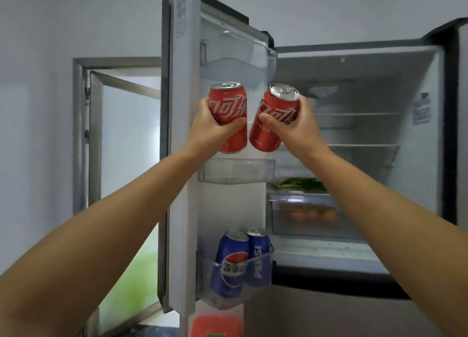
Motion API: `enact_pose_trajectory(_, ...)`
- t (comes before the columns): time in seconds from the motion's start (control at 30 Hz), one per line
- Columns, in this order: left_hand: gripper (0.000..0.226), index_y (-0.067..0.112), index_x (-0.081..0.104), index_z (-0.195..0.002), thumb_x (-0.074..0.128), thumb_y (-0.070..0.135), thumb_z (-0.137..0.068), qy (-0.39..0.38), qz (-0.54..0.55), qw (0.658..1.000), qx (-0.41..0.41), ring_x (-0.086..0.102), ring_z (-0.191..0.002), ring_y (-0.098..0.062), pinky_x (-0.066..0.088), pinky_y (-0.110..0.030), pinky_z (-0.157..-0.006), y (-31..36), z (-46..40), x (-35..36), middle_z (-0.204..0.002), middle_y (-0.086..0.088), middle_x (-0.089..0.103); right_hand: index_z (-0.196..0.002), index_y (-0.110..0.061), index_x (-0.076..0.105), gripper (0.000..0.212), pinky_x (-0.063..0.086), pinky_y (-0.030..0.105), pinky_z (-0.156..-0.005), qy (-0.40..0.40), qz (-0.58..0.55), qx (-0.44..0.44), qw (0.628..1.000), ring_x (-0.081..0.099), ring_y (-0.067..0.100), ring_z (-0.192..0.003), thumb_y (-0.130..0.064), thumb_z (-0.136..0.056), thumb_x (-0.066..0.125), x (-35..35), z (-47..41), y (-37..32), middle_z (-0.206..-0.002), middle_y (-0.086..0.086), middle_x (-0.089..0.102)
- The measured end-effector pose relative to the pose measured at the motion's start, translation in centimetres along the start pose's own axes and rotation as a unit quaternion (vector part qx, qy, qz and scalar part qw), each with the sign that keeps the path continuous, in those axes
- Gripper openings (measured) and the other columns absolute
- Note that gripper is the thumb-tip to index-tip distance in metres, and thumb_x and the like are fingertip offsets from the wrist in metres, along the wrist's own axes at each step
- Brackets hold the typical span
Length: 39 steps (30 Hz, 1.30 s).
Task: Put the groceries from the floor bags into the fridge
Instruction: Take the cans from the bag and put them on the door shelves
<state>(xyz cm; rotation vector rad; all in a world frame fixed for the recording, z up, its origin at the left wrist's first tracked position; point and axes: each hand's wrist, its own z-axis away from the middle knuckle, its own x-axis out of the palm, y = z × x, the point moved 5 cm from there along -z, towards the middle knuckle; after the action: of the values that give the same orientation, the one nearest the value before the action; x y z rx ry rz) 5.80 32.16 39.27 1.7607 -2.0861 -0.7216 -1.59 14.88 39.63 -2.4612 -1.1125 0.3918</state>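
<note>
A: Two red cola cans are held up before the open fridge door. The left can is gripped by the left hand, the right can by the right hand.

B: Which step is in hand?

A: Shelving, it seems. The clear door shelf just below is likely meant; each can must be lowered upright behind its rim.

Two red cola cans, two blue Pepsi cans, one fridge, two hands.
</note>
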Motion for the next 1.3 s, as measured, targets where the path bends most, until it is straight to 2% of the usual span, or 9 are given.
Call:
enact_pose_trajectory(0.17,0.057,0.013,0.042,-0.118,0.078,0.023,-0.075,0.021,-0.104,0.994,-0.034,0.058,-0.086,0.003,0.049,-0.009,-0.065,-2.2,-1.3,1.5,-0.097,0.011,0.058,-0.119,-0.016,0.050,0.058,0.053,0.034,-0.090,-0.045,-0.032,-0.002,0.998,0.064,0.012,-0.098,-0.032,-0.072,0.081,2.0,-3.0,5.1,-0.106,-0.001,0.065)
enact_pose_trajectory(0.3,0.053,0.017,0.043,-0.111,0.080,0.027,-0.073,0.023,-0.195,0.979,-0.058,0.058,-0.086,0.000,0.050,-0.011,-0.068,-3.9,-0.6,1.7,-0.094,0.013,0.058,-0.117,-0.017,0.052,0.053,0.054,0.035,-0.091,-0.094,-0.081,0.020,0.992,0.064,0.011,-0.097,-0.032,-0.074,0.079,3.5,-3.2,8.1,-0.107,0.000,0.065)
enact_pose_trajectory(0.4,0.061,0.015,0.044,-0.116,0.081,0.033,-0.070,0.015,-0.250,0.965,-0.079,0.061,-0.094,-0.008,0.052,-0.024,-0.080,-4.3,-0.1,1.9,-0.103,0.005,0.060,-0.114,-0.021,0.052,0.050,0.054,0.036,-0.091,-0.122,-0.108,0.041,0.986,0.064,0.011,-0.096,-0.037,-0.074,0.078,4.3,-2.9,9.7,-0.106,-0.002,0.065)
enact_pose_trajectory(0.57,0.066,0.015,0.039,-0.120,0.080,0.035,-0.071,0.025,-0.281,0.952,-0.118,0.060,-0.089,-0.008,0.048,-0.019,-0.069,-4.1,0.6,2.1,-0.104,0.006,0.056,-0.119,-0.021,0.052,0.076,0.053,0.042,-0.092,-0.147,-0.086,0.061,0.983,0.064,0.016,-0.101,-0.064,-0.060,0.072,5.4,-2.1,10.9,-0.110,-0.001,0.065)
enact_pose_trajectory(0.73,0.071,0.012,0.030,-0.131,0.074,0.031,-0.079,0.046,-0.308,0.944,-0.111,0.058,-0.099,-0.015,0.050,-0.026,-0.079,-3.6,1.2,2.5,-0.109,0.002,0.053,-0.129,-0.016,0.042,0.070,0.051,0.039,-0.094,-0.200,-0.024,0.071,0.977,0.061,0.020,-0.105,-0.055,-0.077,0.067,5.8,-2.3,10.3,-0.120,0.003,0.060)
enact_pose_trajectory(0.87,0.079,0.016,0.020,-0.142,0.068,0.038,-0.082,0.058,-0.325,0.938,-0.100,0.055,-0.116,-0.024,0.050,-0.041,-0.096,-3.7,2.0,2.7,-0.133,-0.009,0.048,-0.136,-0.013,0.033,0.068,0.047,0.031,-0.089,-0.213,0.014,0.066,0.975,0.057,0.022,-0.112,-0.049,-0.085,0.061,5.6,-1.6,9.7,-0.128,0.006,0.054)
enact_pose_trajectory(1.07,0.069,0.016,0.027,-0.144,0.060,0.040,-0.087,0.034,-0.355,0.931,-0.074,0.046,-0.127,-0.023,0.042,-0.042,-0.106,-2.3,5.3,1.4,-0.140,-0.011,0.042,-0.145,-0.010,0.026,0.061,0.033,0.038,-0.108,-0.103,0.081,-0.019,0.991,0.038,0.027,-0.132,-0.035,-0.095,0.050,4.4,0.6,6.5,-0.145,0.015,0.036)
enact_pose_trajectory(1.2,0.051,0.013,0.038,-0.138,0.056,0.028,-0.092,0.064,-0.428,0.901,-0.036,0.050,-0.121,-0.018,0.041,-0.027,-0.099,-0.3,9.5,-3.8,-0.132,-0.009,0.051,-0.133,-0.006,0.043,0.042,0.041,0.033,-0.099,-0.023,0.043,-0.127,0.991,0.048,0.024,-0.116,-0.021,-0.094,0.046,5.5,4.7,1.3,-0.128,0.015,0.050)
enact_pose_trajectory(1.3,0.039,0.013,0.047,-0.129,0.054,0.024,-0.092,0.084,-0.440,0.892,-0.056,0.057,-0.104,-0.019,0.050,-0.038,-0.094,0.7,14.2,-9.8,-0.114,-0.007,0.058,-0.126,-0.005,0.048,0.036,0.048,0.033,-0.089,-0.081,-0.010,-0.155,0.985,0.054,0.021,-0.103,-0.018,-0.092,0.044,9.6,9.2,-1.8,-0.114,0.011,0.056)
